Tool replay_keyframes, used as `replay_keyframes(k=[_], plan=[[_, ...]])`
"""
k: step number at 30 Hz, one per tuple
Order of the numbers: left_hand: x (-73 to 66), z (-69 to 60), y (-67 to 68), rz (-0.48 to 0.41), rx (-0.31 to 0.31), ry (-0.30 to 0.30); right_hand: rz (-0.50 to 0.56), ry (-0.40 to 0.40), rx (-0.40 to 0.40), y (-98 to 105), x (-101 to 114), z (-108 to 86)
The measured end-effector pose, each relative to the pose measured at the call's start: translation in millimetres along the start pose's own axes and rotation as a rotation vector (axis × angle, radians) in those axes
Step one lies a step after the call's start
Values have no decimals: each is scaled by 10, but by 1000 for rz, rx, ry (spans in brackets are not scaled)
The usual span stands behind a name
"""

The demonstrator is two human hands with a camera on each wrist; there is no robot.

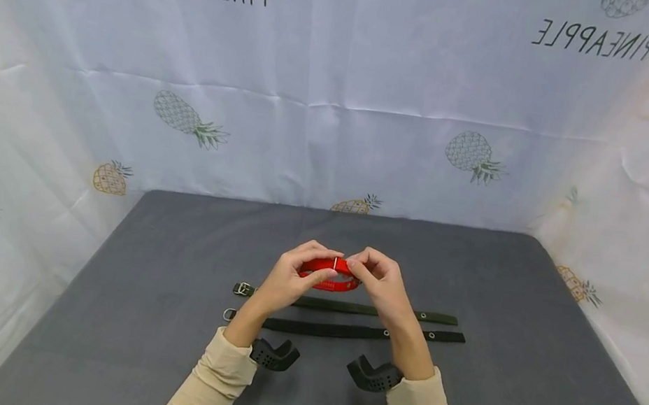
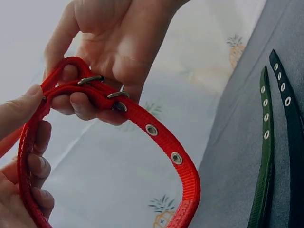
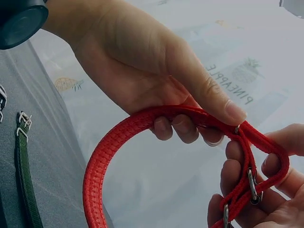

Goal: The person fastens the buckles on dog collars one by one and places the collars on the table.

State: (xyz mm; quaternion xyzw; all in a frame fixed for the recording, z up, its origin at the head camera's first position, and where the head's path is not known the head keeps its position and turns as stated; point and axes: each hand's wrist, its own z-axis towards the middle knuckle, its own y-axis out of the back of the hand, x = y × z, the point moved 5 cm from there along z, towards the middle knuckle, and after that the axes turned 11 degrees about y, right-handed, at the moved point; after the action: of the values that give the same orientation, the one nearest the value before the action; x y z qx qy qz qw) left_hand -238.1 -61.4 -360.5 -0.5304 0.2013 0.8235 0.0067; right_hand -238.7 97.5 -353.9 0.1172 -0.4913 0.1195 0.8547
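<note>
Above the grey surface (image 1: 117, 347): we see a red collar (image 1: 334, 287) raised off it, curved into a large loop between the left hand (image 1: 287, 274) and the right hand (image 1: 383, 284).
Left hand: we find it closed round the buckle end of the collar, fingers bent; in the left wrist view the metal buckle (image 2: 91, 80) and a second metal piece (image 2: 118, 94) lie close to its fingertips.
Right hand: we see it pinching the collar just beside the left hand, thumb on one side, curled fingers on the other.
Red collar: near the buckle we see the webbing double back into a small fold, with the tip of a digit showing inside it. Two silver eyelets (image 2: 151, 129) sit further along; whether the buckle's prong is through one, we cannot tell.
Green strap (image 1: 340, 307): we see it stretched across the surface below the hands, its buckle (image 1: 243, 289) at the left end.
Black strap (image 1: 323, 330): we see it roughly parallel, nearer the person, with a metal ring (image 1: 229, 315) at the left and eyelets towards the right.
Wrists: we notice black mounts (image 1: 275, 355) beside beige sleeves (image 1: 208, 389).
White cloth (image 1: 322, 53): we see it hanging behind and on both sides, printed with pineapples (image 1: 176, 112) and mirrored lettering.
</note>
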Motion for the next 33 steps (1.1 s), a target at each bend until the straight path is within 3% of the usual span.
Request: replay_keyframes(k=[7,15,19,26,33], plan=[[-35,3,14,7,0,-8,12,-14,-30,-15,-4,15],[-9,-20,10,-7,-10,28,46,-118,-47,-4,-54,-11],[-4,-12,25,-44,-10,47,92,-186,9,56,-90,-20],[8,-5,56,-81,-12,78,151,-190,179,102,-166,-37],[24,-8,59,-88,-15,85,164,-217,194,86,-187,-42]])
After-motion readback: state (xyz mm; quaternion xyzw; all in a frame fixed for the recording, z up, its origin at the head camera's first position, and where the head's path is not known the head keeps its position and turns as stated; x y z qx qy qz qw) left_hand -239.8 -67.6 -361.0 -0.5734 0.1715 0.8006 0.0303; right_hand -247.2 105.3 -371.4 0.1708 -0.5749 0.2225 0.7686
